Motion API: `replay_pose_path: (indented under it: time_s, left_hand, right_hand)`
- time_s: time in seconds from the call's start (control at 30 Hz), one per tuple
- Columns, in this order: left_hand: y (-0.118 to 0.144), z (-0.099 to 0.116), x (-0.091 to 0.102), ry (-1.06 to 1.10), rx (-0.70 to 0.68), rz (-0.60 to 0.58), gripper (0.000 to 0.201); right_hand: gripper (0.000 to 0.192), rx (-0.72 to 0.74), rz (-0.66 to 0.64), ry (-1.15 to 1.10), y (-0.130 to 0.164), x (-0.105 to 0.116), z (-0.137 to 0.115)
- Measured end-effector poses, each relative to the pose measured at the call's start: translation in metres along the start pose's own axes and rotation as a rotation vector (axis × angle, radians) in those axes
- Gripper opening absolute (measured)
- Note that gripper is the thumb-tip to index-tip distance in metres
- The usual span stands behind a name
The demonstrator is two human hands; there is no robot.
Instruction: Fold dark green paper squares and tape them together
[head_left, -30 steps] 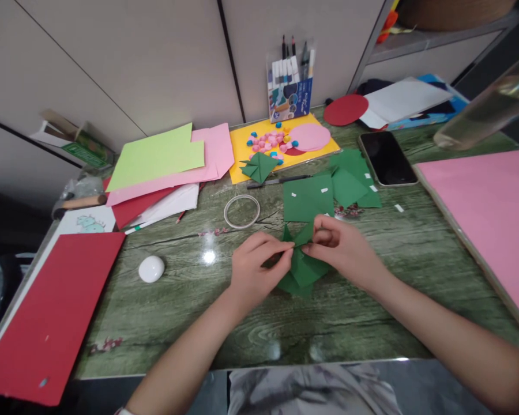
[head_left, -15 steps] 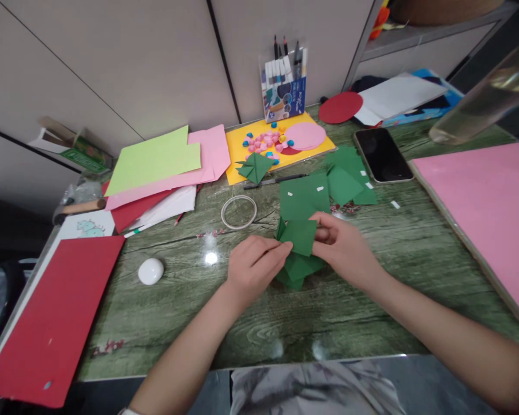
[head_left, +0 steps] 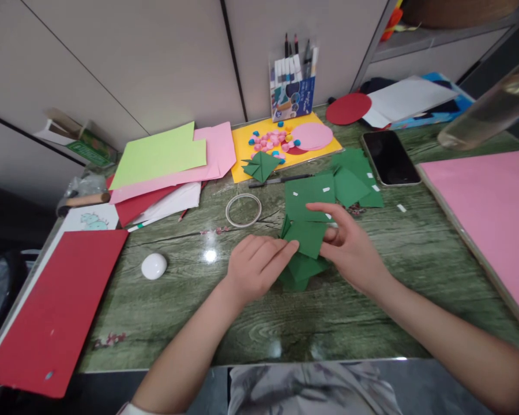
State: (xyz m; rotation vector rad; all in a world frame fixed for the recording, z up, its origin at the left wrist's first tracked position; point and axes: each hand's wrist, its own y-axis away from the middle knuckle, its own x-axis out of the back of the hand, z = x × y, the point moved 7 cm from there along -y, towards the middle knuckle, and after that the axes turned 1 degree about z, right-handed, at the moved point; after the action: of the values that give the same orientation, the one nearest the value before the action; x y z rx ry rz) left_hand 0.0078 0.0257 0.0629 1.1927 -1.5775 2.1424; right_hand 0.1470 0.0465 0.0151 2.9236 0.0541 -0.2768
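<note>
My left hand [head_left: 259,265] pinches the left corner of a folded piece of green paper [head_left: 307,236] between thumb and fingers. On its right side, my right hand [head_left: 350,248] grips the edge with thumb and bent fingers, the index finger lifted and stretched out. More green paper pieces [head_left: 300,272] lie beneath the folded one. Just behind is a flat green sheet [head_left: 309,193] with small white bits on it. Further back rests a folded green paper shape [head_left: 260,167] with pointed tips.
A roll of tape [head_left: 243,210] and a white round object [head_left: 154,266] lie to the left. A phone [head_left: 391,158] and a pink sheet [head_left: 493,213] are at the right. Behind stand a marker pack [head_left: 292,92] and a yellow sheet [head_left: 242,144] with paper balls. A clear cylinder [head_left: 480,115] stands far right.
My right index finger has lifted off the green paper and stretched out to the left. The whole view has shifted slightly; my left hand keeps its pinch.
</note>
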Motion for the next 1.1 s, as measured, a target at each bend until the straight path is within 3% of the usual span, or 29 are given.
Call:
replay_pose_path:
  time_s: [0.33,0.47,0.6,0.7,0.87,1.1]
  left_hand:
    - [-0.003,0.003,0.006,-0.054,-0.02,0.041,0.03]
    - [-0.003,-0.006,0.006,0.079,0.191,0.089,0.032]
    - [0.0,-0.018,-0.005,0.375,0.514,0.049,0.024]
    - [0.003,-0.023,-0.014,0.574,0.669,0.025,0.021]
    - [0.009,-0.03,-0.023,0.681,0.806,-0.009,0.021]
    - [0.013,-0.036,-0.027,0.839,0.941,0.017,0.017]
  right_hand:
    - [0.045,0.073,0.041,0.033,0.003,0.004,-0.005]
    - [0.045,0.143,0.114,0.131,0.005,0.009,-0.016]
    - [0.042,0.166,0.163,0.201,0.006,0.012,-0.021]
    - [0.037,0.216,0.2,0.306,0.005,0.014,-0.022]
    - [0.018,0.373,0.197,0.509,0.005,0.014,-0.022]
    - [0.026,0.502,0.117,0.767,0.006,0.008,-0.028]
